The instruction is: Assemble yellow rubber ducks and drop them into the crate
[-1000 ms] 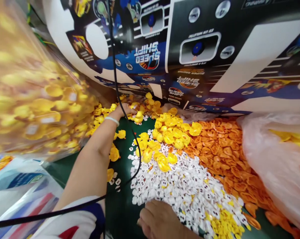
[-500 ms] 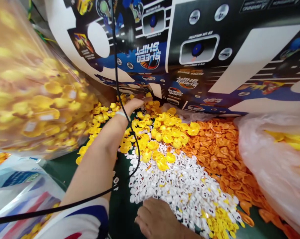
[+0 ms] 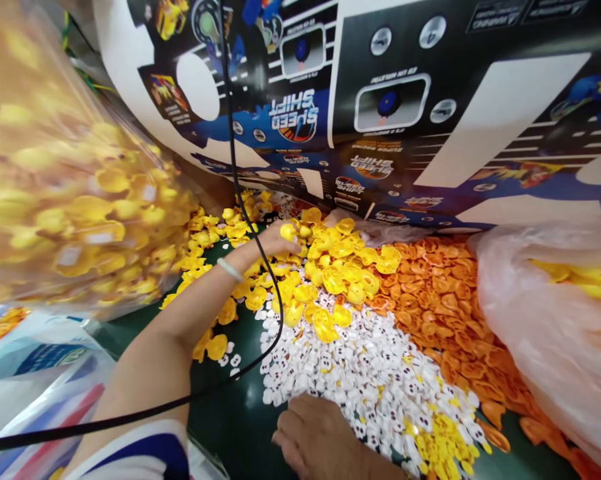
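Note:
My left hand reaches far forward into a heap of yellow duck-shaped pieces. Its fingers are curled around one or two yellow pieces at the heap's left edge. A pale band sits on that wrist. My right hand rests palm down at the near edge of a heap of small white pieces with dark eyes. Its fingers are bent down into them, and what they hold is hidden. A heap of orange pieces lies to the right of both.
A clear bag of yellow pieces bulges at the left and another bag at the right. A printed "Speed Shift" carton wall closes the back. A black cable hangs across my left arm. The tabletop is dark green.
My left hand has drawn back from the far corner by the carton toward the yellow heap, sweeping loose yellow pieces with it. My right hand has stayed put on the white pieces.

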Action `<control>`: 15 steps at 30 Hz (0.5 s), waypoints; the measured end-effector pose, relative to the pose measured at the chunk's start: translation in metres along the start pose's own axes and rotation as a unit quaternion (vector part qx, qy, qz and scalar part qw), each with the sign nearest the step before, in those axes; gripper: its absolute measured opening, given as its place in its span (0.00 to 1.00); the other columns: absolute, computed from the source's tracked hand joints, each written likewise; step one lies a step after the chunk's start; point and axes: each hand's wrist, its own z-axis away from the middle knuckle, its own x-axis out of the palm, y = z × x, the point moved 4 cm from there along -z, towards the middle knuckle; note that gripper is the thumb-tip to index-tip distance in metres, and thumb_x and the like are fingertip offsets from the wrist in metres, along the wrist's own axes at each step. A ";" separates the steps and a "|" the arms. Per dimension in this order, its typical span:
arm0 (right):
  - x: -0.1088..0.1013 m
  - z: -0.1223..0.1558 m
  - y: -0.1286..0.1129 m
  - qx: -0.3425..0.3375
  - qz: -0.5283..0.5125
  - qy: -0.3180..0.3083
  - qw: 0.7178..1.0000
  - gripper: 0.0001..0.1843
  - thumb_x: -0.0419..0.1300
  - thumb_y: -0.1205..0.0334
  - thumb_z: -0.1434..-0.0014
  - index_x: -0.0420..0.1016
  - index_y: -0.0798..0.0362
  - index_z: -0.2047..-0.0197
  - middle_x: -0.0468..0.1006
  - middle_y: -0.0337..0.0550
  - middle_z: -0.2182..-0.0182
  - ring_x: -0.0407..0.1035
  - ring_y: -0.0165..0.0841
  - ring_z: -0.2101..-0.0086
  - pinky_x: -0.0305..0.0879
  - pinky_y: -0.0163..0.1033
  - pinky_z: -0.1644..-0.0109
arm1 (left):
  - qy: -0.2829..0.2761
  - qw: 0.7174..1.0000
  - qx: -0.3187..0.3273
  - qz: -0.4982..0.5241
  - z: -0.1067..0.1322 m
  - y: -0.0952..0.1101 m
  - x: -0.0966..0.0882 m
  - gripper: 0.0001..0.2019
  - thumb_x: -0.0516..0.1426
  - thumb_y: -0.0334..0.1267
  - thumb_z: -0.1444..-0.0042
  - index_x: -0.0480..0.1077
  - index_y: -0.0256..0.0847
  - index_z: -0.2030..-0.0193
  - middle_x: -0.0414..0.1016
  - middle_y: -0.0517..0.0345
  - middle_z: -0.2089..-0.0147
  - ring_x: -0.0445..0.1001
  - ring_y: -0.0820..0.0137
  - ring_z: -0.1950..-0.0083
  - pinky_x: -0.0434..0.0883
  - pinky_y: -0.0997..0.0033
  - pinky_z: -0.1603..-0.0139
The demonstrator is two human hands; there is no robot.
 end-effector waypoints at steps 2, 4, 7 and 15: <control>0.000 0.000 0.000 0.010 -0.013 0.000 1.000 0.09 0.53 0.61 0.34 0.63 0.50 0.68 0.72 0.37 0.70 0.64 0.32 0.69 0.54 0.39 0.66 | -0.035 0.991 0.080 -0.105 0.032 0.016 0.013 0.27 0.70 0.47 0.67 0.75 0.40 0.58 0.76 0.53 0.59 0.73 0.57 0.53 0.70 0.57 0.48; 0.000 0.000 0.001 0.020 -0.021 0.005 1.000 0.08 0.54 0.62 0.35 0.63 0.50 0.68 0.72 0.37 0.70 0.65 0.32 0.68 0.54 0.39 0.66 | -0.111 0.971 0.123 -0.170 0.053 0.030 0.020 0.34 0.71 0.50 0.69 0.74 0.43 0.52 0.75 0.51 0.52 0.71 0.53 0.46 0.67 0.54 0.43; 0.000 0.000 0.000 0.019 -0.020 0.013 1.000 0.09 0.55 0.62 0.35 0.63 0.50 0.68 0.71 0.37 0.71 0.64 0.32 0.69 0.53 0.40 0.67 | -0.225 0.964 0.090 -0.108 0.050 0.039 0.011 0.38 0.70 0.54 0.64 0.71 0.45 0.44 0.76 0.50 0.49 0.74 0.57 0.49 0.70 0.59 0.47; 0.002 -0.001 0.003 0.004 0.024 0.068 0.997 0.13 0.52 0.60 0.34 0.59 0.49 0.72 0.68 0.35 0.75 0.61 0.31 0.73 0.48 0.40 0.70 | -0.036 0.991 -0.050 -0.119 -0.047 0.022 0.000 0.32 0.58 0.66 0.50 0.76 0.39 0.53 0.80 0.49 0.55 0.77 0.56 0.53 0.72 0.65 0.54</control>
